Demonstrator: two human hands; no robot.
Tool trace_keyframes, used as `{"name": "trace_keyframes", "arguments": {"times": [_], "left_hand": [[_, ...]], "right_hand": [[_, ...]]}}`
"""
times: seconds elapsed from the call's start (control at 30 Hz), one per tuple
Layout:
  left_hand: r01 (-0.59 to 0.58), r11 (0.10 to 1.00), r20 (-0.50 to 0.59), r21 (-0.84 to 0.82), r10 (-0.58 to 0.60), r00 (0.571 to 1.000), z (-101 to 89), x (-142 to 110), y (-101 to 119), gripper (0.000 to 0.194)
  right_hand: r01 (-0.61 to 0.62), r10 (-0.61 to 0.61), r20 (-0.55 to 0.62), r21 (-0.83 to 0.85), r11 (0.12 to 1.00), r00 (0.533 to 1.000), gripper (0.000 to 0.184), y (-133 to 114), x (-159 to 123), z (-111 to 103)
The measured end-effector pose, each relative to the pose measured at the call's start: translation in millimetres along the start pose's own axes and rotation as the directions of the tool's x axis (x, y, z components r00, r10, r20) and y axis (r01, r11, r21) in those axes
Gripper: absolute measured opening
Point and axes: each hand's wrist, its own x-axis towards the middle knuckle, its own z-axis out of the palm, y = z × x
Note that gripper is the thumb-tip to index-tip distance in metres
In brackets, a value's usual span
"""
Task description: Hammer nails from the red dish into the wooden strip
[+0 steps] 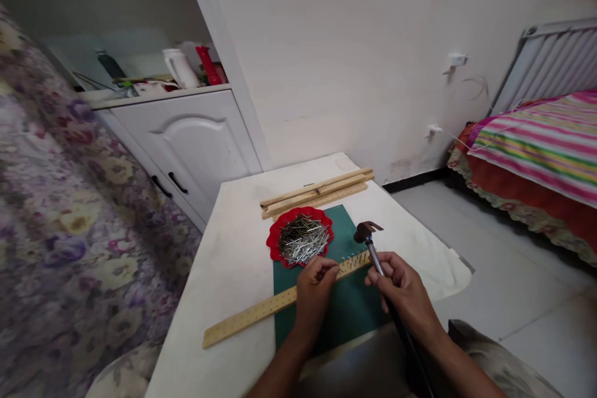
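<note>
A long wooden strip [252, 316] lies slantwise across a green mat [354, 305] on the white table [233, 261]. Several nails stand in a row along its far end [357, 259]. My left hand [314, 286] rests on the strip, fingers pinched together at a spot beside the nail row; what they pinch is too small to make out. My right hand [403, 289] is wrapped round the shaft of a claw hammer [366, 233], whose head hovers just above the nail row. A red scalloped dish [300, 237] heaped with loose nails sits behind the strip.
Three more wooden strips [317, 191] lie at the table's far side. A white cabinet [186, 149] with clutter on top stands to the left, a flowered fabric [56, 199] further left. A bed with a striped cover [541, 149] is at the right.
</note>
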Motion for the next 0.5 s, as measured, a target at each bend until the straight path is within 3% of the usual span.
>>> {"name": "trace_keyframes", "arguments": {"times": [0.17,0.5], "left_hand": [[-0.121,0.976,0.028,0.183,0.117,0.993,8.6,4.6,-10.8,0.015],[-0.160,0.948,0.089,0.274,0.141,0.986,16.3,5.6,-16.0,0.013]], "right_hand": [[-0.004,0.004,0.007,-0.028,1.000,1.000,0.025,0.7,-1.8,-0.7],[-0.025,0.025,0.021,-0.029,0.999,0.999,0.025,-1.6,-2.0,0.9]]}}
